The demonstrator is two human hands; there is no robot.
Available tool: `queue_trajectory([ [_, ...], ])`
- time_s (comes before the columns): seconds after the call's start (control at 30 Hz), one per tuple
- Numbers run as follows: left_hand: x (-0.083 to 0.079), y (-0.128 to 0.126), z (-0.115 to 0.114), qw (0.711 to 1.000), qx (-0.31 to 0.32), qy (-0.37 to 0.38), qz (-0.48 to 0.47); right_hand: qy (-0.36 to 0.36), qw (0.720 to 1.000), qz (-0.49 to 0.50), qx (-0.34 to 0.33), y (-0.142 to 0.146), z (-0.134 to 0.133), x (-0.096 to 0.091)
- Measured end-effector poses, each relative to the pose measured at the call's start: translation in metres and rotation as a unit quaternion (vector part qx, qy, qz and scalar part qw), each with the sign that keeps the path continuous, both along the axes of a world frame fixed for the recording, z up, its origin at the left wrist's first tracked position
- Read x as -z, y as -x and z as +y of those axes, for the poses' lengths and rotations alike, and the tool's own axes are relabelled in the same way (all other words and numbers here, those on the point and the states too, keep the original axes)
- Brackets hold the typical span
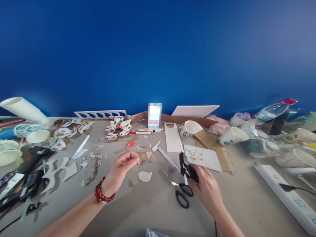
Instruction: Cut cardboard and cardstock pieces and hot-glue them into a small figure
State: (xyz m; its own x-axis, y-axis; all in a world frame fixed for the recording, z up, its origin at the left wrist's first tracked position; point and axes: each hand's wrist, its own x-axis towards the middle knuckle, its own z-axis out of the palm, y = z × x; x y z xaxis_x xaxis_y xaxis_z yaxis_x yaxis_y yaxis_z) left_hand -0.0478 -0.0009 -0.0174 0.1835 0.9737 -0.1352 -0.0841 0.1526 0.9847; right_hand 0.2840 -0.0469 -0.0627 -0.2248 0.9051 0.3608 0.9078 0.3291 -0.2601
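Observation:
My left hand point(124, 169), with a red bead bracelet at the wrist, is closed in a pinch. Whatever lies between its fingertips is too small or hidden to make out. Just beyond those fingers is a brown cardboard piece point(145, 157) with streaks on it. My right hand point(206, 184) grips a black hot glue gun point(184, 166), its cord trailing below the wrist. Scissors point(182, 194) with black handles rest on the table beside the glue gun. Between the hands lies a white teardrop-shaped cutout point(144, 176). A pale purple stick point(168, 159) lies past the scissors.
White bird-like cutouts point(118, 126) are piled at the back. A drawing sheet point(202, 158) and paper cups point(233, 135) sit to the right, near a power strip point(283, 194). Paper scraps point(60, 171) and another black tool point(29, 171) lie left. A lit phone point(154, 115) stands by the wall.

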Motion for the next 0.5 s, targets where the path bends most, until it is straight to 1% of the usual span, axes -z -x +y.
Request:
queue_trajectory([
  [0.07,0.001,0.000,0.000,1.000,0.004,0.004,0.002,0.002,0.999,-0.024,0.032,-0.018,-0.004,0.009],
  [0.13,0.001,-0.001,0.000,1.000,0.003,0.007,0.010,0.012,0.998,-0.040,0.050,-0.029,-0.008,0.015],
  [0.2,0.001,-0.002,0.000,1.000,0.003,0.008,0.017,0.017,0.997,-0.054,0.056,-0.034,-0.009,0.019],
  [0.3,-0.001,-0.004,-0.002,0.999,0.018,0.007,0.026,0.025,0.997,-0.063,0.046,-0.038,-0.009,0.024],
  [0.4,-0.002,-0.005,-0.004,0.999,0.032,0.006,0.035,0.038,0.997,-0.065,0.025,-0.042,-0.007,0.022],
  [0.5,-0.002,-0.007,-0.005,0.998,0.042,0.005,0.044,0.051,0.995,-0.089,0.004,-0.048,-0.004,0.012],
])
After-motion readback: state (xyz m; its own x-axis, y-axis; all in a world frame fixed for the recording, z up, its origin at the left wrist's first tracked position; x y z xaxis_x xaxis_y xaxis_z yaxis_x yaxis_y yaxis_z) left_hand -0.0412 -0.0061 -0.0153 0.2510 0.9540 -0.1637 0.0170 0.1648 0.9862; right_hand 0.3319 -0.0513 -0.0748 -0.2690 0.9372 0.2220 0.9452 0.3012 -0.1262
